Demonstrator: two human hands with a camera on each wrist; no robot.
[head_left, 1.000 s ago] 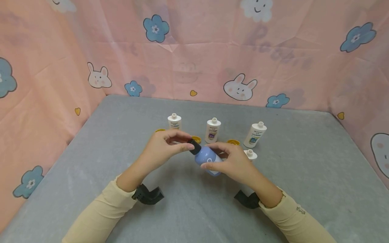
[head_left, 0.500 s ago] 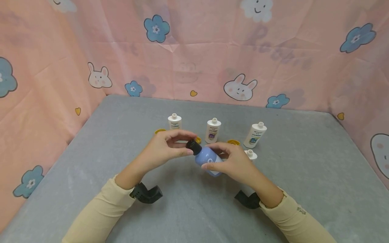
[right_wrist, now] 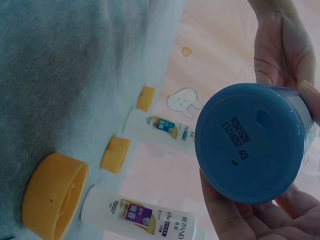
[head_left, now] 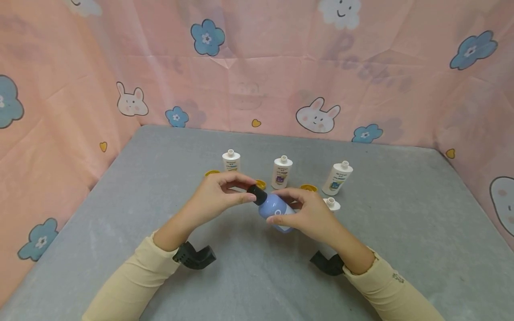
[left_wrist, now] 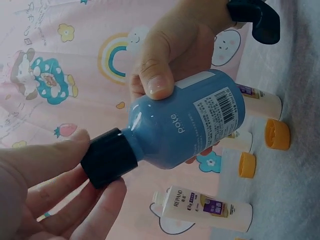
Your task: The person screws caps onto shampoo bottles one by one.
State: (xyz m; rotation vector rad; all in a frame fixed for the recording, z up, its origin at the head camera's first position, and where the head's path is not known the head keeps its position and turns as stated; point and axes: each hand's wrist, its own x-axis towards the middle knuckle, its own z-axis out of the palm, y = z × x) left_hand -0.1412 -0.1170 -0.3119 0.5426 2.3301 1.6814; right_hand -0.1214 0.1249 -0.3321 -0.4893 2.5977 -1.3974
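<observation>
A blue bottle is held up over the table, tilted with its neck toward the left. My right hand grips its body, the thumb along the near side. At the neck end, my left hand pinches the black cap between thumb and fingers. The left wrist view shows the cap at the bottle's neck, and a printed label with a barcode on the side. Facing the right wrist camera is the round bottle base, with a printed date.
Behind the hands stand several white bottles without caps, among them a left one, a middle one and a right one. Yellow caps lie among them on the grey table. A pink curtain hangs behind.
My left fingers shift around the black cap: they slide further over it half a second ago, then come back. The bottle and my right hand stay almost still.
</observation>
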